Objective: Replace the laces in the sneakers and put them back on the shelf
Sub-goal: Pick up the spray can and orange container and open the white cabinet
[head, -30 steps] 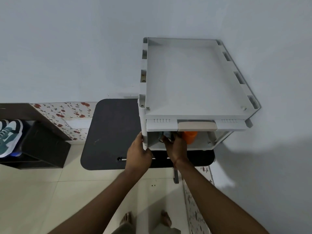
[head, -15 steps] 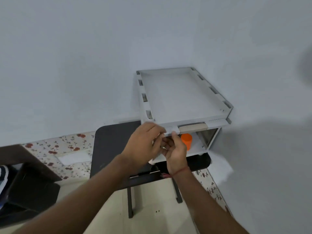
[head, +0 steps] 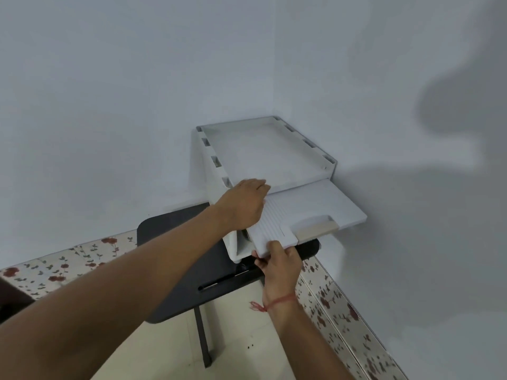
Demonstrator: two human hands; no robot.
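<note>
Against the corner of the pale wall (head: 137, 78), a white plastic cabinet (head: 233, 242) sits on a dark table (head: 175, 270). Its flap (head: 310, 207), which half a second ago hung down with only its beige handle (head: 317, 231) showing under the top tray (head: 263, 152), is now swung up and out, lying nearly level in front of that tray. The opening below is mostly covered from this angle, so the orange cup seen earlier is hidden. The left hand (head: 244, 208), which had been curled at the flap's edge, now lies flat and open on the near left part of the flap, fingers stretched toward the tray, gripping nothing. The right hand (head: 279, 266) has dropped to the flap's front left corner and pinches it between thumb and fingers; a red thread (head: 277, 301) circles that wrist. No sneakers or laces are in view now; the shoe rack seen a second ago is out of frame
</note>
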